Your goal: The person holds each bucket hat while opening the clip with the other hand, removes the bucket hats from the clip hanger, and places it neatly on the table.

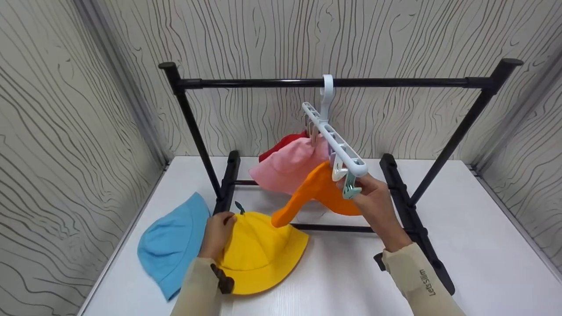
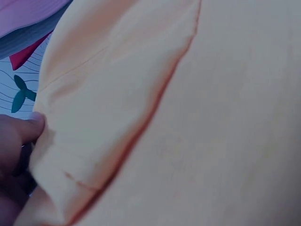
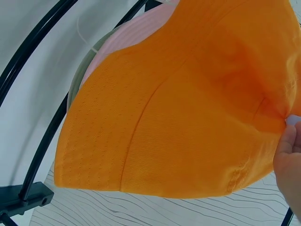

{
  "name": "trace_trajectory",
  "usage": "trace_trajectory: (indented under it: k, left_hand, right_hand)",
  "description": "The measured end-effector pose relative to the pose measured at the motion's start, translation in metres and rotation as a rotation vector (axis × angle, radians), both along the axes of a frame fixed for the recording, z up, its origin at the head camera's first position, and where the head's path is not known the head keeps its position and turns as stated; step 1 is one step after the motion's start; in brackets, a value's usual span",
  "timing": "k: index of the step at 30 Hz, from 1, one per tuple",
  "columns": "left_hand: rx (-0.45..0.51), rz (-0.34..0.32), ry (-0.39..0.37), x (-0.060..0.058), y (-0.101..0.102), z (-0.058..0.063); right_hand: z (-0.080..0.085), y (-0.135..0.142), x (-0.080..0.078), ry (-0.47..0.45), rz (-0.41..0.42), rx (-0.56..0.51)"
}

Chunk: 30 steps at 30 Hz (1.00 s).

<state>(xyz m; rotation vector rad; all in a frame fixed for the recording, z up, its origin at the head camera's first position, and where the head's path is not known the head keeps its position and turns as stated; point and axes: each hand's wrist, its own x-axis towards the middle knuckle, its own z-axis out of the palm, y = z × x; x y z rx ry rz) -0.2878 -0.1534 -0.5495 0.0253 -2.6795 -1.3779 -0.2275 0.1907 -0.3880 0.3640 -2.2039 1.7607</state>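
Orange hat point(image 1: 322, 188) hangs under the near end of the white hanger point(image 1: 333, 137), its crown gathered at a white clip point(image 1: 338, 169). The right hand point(image 1: 377, 208) is beside that end, and its thumb and fingers seem to pinch the pale clip piece against the orange cloth. Lower and to the left of the hanger, the left hand point(image 1: 218, 232) pinches the crown of the yellow hat point(image 1: 263, 254) close to its leaf tip point(image 1: 239, 207); whether the brim bears fully on the surface point(image 1: 342, 281) I cannot tell. Farther along the hanger, behind the orange one, come the pink hat point(image 1: 287, 162) and then the red hat point(image 1: 281, 145). Well to the hanger's lower left lies the blue hat point(image 1: 171, 245).

I judge the step in hand to be fixing the orange hat while the yellow one is taken up. The next move probably calls for releasing the white clip once the cloth is gripped, then lifting the yellow crown to the green clip point(image 1: 351, 186) at the hanger's tip, which appears unused, without tugging the hanger askew.
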Motion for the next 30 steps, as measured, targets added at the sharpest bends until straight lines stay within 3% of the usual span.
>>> trace_trajectory:
  k: [4, 11, 16, 24, 30]
  left_hand:
    - [-0.009, 0.013, -0.013, -0.002, 0.000, 0.000]
    - [-0.060, -0.029, 0.070, -0.003, -0.004, -0.001]
    - [-0.099, -0.031, 0.098, -0.001, -0.005, -0.001]
    - [-0.104, 0.005, 0.002, 0.006, -0.005, -0.002]
    - [-0.087, 0.031, 0.027, 0.011, -0.005, 0.004]
  right_hand:
    - [0.000, 0.001, 0.000, -0.009, -0.044, 0.023]
    - [-0.002, 0.001, 0.000, -0.013, -0.052, -0.028]
    - [-0.005, 0.002, 0.001, -0.018, -0.043, 0.002]
    - [-0.014, 0.005, 0.005, -0.047, -0.036, -0.030]
    - [-0.012, 0.008, 0.006, -0.066, -0.045, -0.024]
